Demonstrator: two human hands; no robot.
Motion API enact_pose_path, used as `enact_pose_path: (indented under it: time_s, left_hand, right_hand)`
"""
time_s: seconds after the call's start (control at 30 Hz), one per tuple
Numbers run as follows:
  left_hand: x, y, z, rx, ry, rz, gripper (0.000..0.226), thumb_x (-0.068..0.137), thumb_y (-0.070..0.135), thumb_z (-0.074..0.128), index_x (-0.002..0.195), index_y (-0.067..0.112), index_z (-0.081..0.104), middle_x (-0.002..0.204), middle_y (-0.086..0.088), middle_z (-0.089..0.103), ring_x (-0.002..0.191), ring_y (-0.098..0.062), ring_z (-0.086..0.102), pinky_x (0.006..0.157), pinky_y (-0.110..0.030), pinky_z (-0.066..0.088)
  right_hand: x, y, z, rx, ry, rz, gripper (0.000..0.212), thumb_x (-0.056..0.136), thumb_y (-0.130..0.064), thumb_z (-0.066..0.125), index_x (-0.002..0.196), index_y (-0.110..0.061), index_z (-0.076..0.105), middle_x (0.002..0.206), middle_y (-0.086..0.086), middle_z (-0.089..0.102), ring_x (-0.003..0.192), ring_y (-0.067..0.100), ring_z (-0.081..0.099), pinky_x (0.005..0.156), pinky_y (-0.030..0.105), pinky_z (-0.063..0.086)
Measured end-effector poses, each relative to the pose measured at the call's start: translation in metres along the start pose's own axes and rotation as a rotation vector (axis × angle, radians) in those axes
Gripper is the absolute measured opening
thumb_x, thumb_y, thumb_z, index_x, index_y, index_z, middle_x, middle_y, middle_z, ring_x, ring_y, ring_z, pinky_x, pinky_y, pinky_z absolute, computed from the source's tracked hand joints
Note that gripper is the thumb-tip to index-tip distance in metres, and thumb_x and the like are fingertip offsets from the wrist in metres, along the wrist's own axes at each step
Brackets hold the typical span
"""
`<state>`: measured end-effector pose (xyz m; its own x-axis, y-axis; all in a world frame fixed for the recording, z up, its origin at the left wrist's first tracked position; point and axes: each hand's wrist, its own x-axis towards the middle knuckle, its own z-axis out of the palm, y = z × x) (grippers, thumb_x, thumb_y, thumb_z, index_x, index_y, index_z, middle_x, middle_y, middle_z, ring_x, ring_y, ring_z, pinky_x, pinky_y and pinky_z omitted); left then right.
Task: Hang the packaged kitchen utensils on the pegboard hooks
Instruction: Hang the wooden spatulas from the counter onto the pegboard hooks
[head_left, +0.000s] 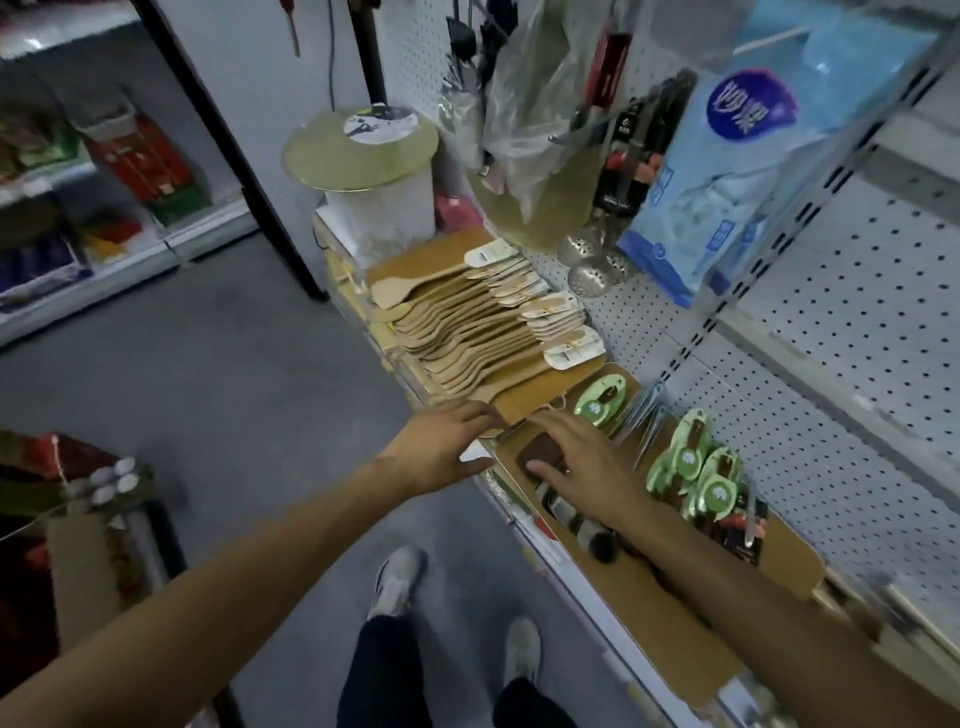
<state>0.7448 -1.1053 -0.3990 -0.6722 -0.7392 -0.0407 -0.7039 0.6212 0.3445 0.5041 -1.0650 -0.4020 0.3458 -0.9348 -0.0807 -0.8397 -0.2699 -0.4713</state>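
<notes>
left hand (441, 449) reaching in from the near left, fingers straight and relaxed, gripping nothing, tips resting at the edge of the cardboard tray (639, 587), probably to steady it. just right of that, right hand (571, 460) spread flat over a dark packaged utensil (540, 452) lying in the tray on the shelf, pressing rather than pinching, likely about to scoop it up. farther back, stacked wooden spatulas (467, 327); far right, green-carded packs (691, 462) in the tray below the pegboard (831, 332), nothing hung from this batch yet.
</notes>
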Motion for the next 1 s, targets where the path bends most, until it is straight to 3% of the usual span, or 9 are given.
enact_pose_path:
  time_s: [0.23, 0.4, 0.47, 0.57, 0.67, 0.8, 0.87, 0.93, 1.0]
  left_hand:
    - [0.095, -0.120, 0.055, -0.044, -0.127, 0.002, 0.046, 0.093, 0.032, 0.065, 0.137, 0.022, 0.054, 0.138, -0.001, 0.056, 0.123, -0.028, 0.054, 0.098, -0.040, 0.048]
    - [0.165, -0.193, 0.110, -0.070, -0.153, -0.055, 0.050, 0.092, 0.023, 0.062, 0.140, 0.019, 0.049, 0.139, -0.005, 0.054, 0.122, -0.030, 0.054, 0.093, -0.036, 0.047]
    - [0.186, -0.214, 0.137, -0.090, -0.139, -0.107, 0.048, 0.094, 0.025, 0.060, 0.140, 0.019, 0.049, 0.136, -0.007, 0.054, 0.119, -0.032, 0.057, 0.093, -0.039, 0.050]
    - [0.210, -0.236, 0.172, -0.149, -0.119, -0.141, 0.041, 0.098, 0.039, 0.052, 0.132, 0.017, 0.055, 0.128, -0.010, 0.058, 0.112, -0.034, 0.059, 0.088, -0.037, 0.050]
    - [0.230, -0.249, 0.197, -0.166, -0.110, -0.138, 0.041, 0.097, 0.040, 0.054, 0.131, 0.016, 0.056, 0.126, -0.012, 0.059, 0.111, -0.033, 0.059, 0.086, -0.033, 0.044]
    - [0.247, -0.256, 0.216, -0.056, -0.155, -0.065, 0.043, 0.095, 0.033, 0.058, 0.132, 0.012, 0.054, 0.132, -0.010, 0.056, 0.122, -0.031, 0.050, 0.096, -0.038, 0.045]
    - [0.252, -0.258, 0.219, -0.028, -0.181, -0.053, 0.035, 0.095, 0.026, 0.056, 0.128, 0.012, 0.055, 0.129, -0.010, 0.055, 0.122, -0.030, 0.049, 0.087, -0.039, 0.048]
    - [0.254, -0.257, 0.216, -0.048, -0.208, -0.047, 0.029, 0.096, 0.024, 0.054, 0.123, 0.012, 0.058, 0.126, -0.009, 0.054, 0.117, -0.030, 0.053, 0.078, -0.037, 0.046]
    - [0.255, -0.253, 0.209, -0.151, -0.245, -0.054, 0.028, 0.093, 0.023, 0.055, 0.118, 0.012, 0.060, 0.123, -0.009, 0.054, 0.108, -0.030, 0.057, 0.080, -0.037, 0.050]
  right_hand:
    - [0.091, 0.038, 0.056, -0.006, -0.029, 0.282, 0.055, 0.093, -0.035, 0.063, 0.142, -0.019, 0.044, 0.145, 0.003, 0.047, 0.131, 0.021, 0.044, 0.106, 0.035, 0.039]
    - [0.174, 0.080, 0.124, 0.176, 0.018, 0.591, 0.042, 0.089, -0.025, 0.066, 0.128, -0.012, 0.058, 0.118, 0.009, 0.066, 0.108, 0.026, 0.062, 0.093, 0.037, 0.051]
    - [0.205, 0.093, 0.154, 0.231, 0.056, 0.697, 0.033, 0.089, -0.024, 0.063, 0.118, -0.008, 0.064, 0.106, 0.012, 0.071, 0.104, 0.031, 0.063, 0.095, 0.039, 0.049]
    - [0.247, 0.108, 0.191, 0.323, 0.181, 0.864, 0.037, 0.086, -0.036, 0.051, 0.094, -0.007, 0.072, 0.096, 0.017, 0.074, 0.102, 0.036, 0.064, 0.100, 0.042, 0.044]
    - [0.276, 0.124, 0.219, 0.432, 0.217, 1.036, 0.038, 0.092, -0.033, 0.050, 0.091, -0.003, 0.074, 0.091, 0.018, 0.074, 0.096, 0.033, 0.066, 0.090, 0.033, 0.048]
    - [0.293, 0.150, 0.257, 0.528, 0.269, 1.088, 0.054, 0.076, -0.052, 0.051, 0.083, -0.002, 0.072, 0.081, 0.019, 0.073, 0.078, 0.037, 0.070, 0.076, 0.047, 0.058]
    - [0.294, 0.161, 0.267, 0.605, 0.262, 1.134, 0.054, 0.070, -0.055, 0.054, 0.077, -0.004, 0.070, 0.076, 0.018, 0.072, 0.073, 0.037, 0.070, 0.071, 0.053, 0.059]
    - [0.298, 0.146, 0.251, 0.755, 0.304, 1.186, 0.039, 0.084, -0.040, 0.061, 0.072, -0.003, 0.065, 0.067, 0.015, 0.068, 0.064, 0.034, 0.070, 0.065, 0.051, 0.060]
    - [0.298, 0.140, 0.240, 0.864, 0.366, 1.210, 0.025, 0.095, -0.020, 0.056, 0.083, 0.001, 0.061, 0.069, 0.015, 0.064, 0.056, 0.029, 0.065, 0.052, 0.040, 0.060]
